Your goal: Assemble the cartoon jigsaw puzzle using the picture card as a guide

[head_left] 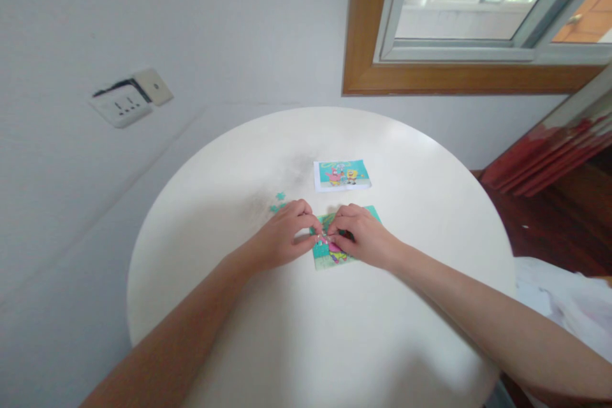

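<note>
A small cartoon jigsaw puzzle (327, 255) with a teal border lies on the round white table (315, 325). My left hand (284, 236) and my right hand (361, 234) rest over it, fingers curled and pinched together where they meet at the puzzle's middle. Whatever they pinch is too small to make out. Two loose teal pieces (278, 201) lie just beyond my left hand. A small puzzle box (341, 174) showing the same cartoon picture sits farther back on the table.
The table stands against a white wall with a power socket (122, 106) at the left. A wood-framed window (473, 19) is at the upper right. Red boards (549, 156) lean by the wall at the right, above a dark wooden floor.
</note>
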`<state>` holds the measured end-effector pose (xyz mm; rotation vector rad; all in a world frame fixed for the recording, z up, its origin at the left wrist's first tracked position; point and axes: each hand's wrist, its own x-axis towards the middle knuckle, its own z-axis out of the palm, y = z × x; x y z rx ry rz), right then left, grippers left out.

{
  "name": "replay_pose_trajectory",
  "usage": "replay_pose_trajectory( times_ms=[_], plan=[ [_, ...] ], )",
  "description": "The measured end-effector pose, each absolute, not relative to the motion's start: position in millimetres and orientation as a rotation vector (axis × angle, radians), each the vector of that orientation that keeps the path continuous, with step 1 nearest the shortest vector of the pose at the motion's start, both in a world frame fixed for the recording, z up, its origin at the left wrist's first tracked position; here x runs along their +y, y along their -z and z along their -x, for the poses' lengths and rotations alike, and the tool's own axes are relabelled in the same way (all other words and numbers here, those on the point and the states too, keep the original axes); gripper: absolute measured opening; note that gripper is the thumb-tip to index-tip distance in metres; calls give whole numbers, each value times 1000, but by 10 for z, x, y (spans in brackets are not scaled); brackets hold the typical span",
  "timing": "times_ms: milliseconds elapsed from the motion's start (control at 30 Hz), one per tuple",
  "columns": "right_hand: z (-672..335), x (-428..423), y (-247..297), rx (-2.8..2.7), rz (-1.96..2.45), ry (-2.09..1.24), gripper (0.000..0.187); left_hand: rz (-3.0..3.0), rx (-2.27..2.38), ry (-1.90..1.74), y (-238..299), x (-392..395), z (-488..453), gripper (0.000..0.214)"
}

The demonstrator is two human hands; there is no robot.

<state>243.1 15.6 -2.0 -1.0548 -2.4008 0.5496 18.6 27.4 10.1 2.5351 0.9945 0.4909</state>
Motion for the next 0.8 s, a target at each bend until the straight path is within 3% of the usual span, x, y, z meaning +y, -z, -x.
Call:
replay_pose_trajectory(
  times_ms=[800],
  plan=[
    [-2427,148,-16,-2384,1153,-595,9,-2546,1018,-486,-77,284,-180,12]
  ],
)
